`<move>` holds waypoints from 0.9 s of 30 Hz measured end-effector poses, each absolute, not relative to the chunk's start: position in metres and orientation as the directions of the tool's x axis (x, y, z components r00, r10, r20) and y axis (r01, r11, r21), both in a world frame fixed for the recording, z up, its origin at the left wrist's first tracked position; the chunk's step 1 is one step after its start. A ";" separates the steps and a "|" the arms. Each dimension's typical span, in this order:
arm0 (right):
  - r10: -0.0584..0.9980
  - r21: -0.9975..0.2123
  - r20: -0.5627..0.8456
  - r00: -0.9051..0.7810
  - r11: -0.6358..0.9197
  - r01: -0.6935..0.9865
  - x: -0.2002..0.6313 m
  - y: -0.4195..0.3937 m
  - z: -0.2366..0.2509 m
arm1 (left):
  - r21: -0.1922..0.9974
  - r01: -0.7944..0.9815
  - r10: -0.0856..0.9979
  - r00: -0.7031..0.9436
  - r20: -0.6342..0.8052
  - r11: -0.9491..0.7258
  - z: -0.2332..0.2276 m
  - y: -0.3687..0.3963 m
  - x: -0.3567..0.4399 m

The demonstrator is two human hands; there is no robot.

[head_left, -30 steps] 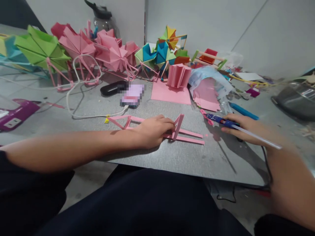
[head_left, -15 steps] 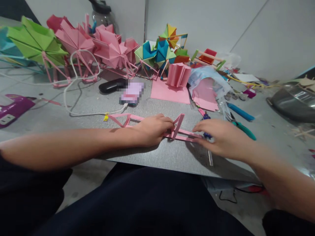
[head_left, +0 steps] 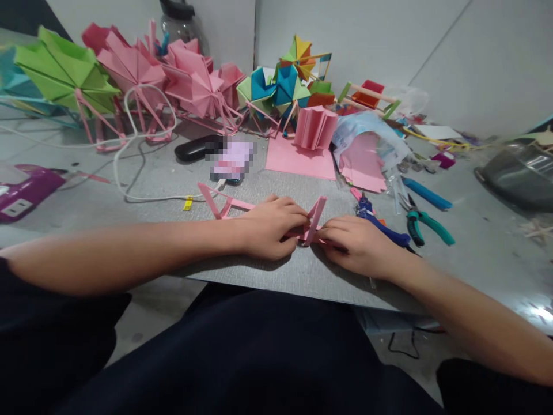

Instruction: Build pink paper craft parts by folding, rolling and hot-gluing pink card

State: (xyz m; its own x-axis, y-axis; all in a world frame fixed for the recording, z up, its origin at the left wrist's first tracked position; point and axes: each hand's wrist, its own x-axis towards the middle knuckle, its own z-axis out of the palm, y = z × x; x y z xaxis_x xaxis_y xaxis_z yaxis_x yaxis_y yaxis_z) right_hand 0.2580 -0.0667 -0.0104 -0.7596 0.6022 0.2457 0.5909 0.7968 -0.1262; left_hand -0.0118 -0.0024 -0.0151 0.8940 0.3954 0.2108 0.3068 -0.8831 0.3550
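Note:
A pink stick frame (head_left: 239,204) lies on the grey table near its front edge, with slanted uprights rising at both ends. Over its middle bends my left hand (head_left: 276,226), fingers closed on the frame just left of the right-hand upright. My right hand (head_left: 355,245) pinches the frame's bars on the other side of that upright; its fingertips and the bar ends are partly hidden. Behind my right hand lies a blue glue gun (head_left: 375,222), and farther right are green-handled pliers (head_left: 432,226).
Pink paper (head_left: 298,159) bears a folded pink piece (head_left: 316,128). A phone (head_left: 233,158) on a white cable (head_left: 164,199) and a black case (head_left: 196,149) lie left of it. Paper wheels on stands (head_left: 201,86) line the back. A purple power strip (head_left: 37,193) sits at left.
My right hand has moved left along the frame, close to the upright and my left hand. The glue gun behind it now shows more. My left hand stays on the frame.

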 end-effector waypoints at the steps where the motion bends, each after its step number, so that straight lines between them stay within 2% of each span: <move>1: 0.598 -0.130 0.249 -0.762 0.801 0.585 0.258 -0.067 -0.011 | 0.349 0.307 0.392 0.896 0.208 -0.886 -0.014 -0.003 -0.012; 9: 0.618 -0.274 0.222 -0.754 0.782 0.560 0.256 -0.067 -0.006 | 0.366 0.346 0.421 0.895 0.148 -0.864 -0.007 -0.001 -0.008; 19: 0.620 -0.376 0.262 -0.739 0.771 0.514 0.251 -0.069 -0.010 | 0.317 0.355 0.415 0.898 0.147 -0.879 -0.007 -0.011 0.000; 27: 0.616 -0.345 0.245 -0.748 0.777 0.527 0.252 -0.069 -0.009 | 0.314 0.384 0.446 0.881 0.156 -0.868 -0.009 -0.014 0.003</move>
State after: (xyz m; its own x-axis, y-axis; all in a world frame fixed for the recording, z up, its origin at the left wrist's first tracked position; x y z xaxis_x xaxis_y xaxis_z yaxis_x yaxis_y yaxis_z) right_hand 0.2524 -0.0688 -0.0092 -0.7484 0.6163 0.2451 0.5270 0.7769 -0.3445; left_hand 0.0032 -0.0139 -0.0089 0.8811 0.4464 0.1558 0.3843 -0.8682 0.3140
